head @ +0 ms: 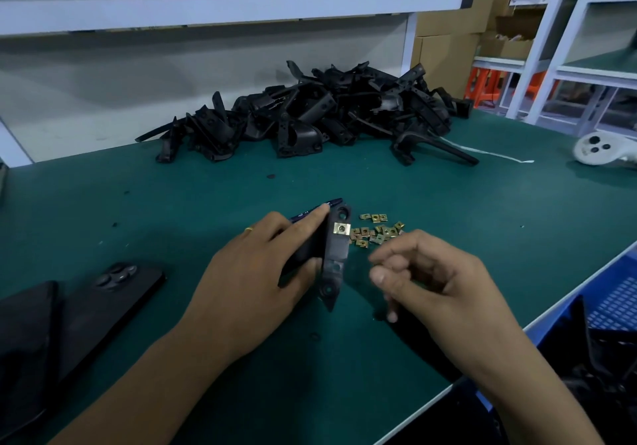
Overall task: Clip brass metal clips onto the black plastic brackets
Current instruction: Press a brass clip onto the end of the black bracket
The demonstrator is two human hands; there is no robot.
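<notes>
My left hand [251,272] grips a black plastic bracket [334,258] at the middle of the green table [482,220], held roughly upright. One brass clip [342,228] sits clipped on the bracket's upper part. Just right of the bracket lies a small heap of loose brass clips [377,231]. My right hand [434,282] hovers to the right of the bracket with its fingers loosely curled; I cannot tell whether it holds a clip. A big pile of black brackets [310,117] lies at the back of the table.
A blue pen [317,208] lies behind my left hand. Two dark phones [103,293] rest at the front left. A white controller [599,148] sits at the far right. A blue crate [617,306] with black parts stands beyond the table's right edge. A shelf [241,0] overhangs the back.
</notes>
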